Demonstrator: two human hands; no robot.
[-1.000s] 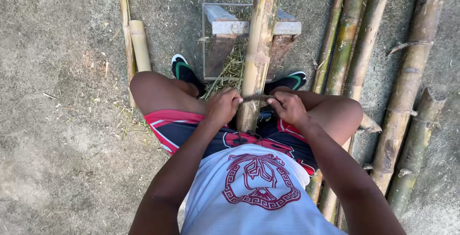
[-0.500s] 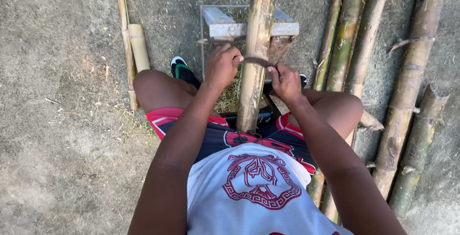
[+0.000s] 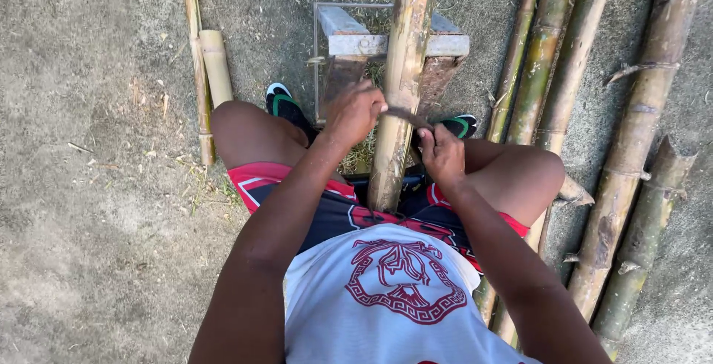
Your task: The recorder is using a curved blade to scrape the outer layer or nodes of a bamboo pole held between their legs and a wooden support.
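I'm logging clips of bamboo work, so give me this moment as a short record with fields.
setting: bare dirt ground
left hand: grips one end of a curved blade
right hand: grips the other end
blade: across the bamboo pole
pole: rests on a metal stand, runs between the knees
nearby: bamboo poles at right, short bamboo pieces at left

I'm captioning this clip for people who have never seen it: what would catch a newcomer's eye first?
First, the bamboo pole running up the middle between the seated person's knees, resting on a metal stand. The left hand and right hand hold a curved blade across it. More bamboo poles lie on the ground at right, and short bamboo pieces at left.
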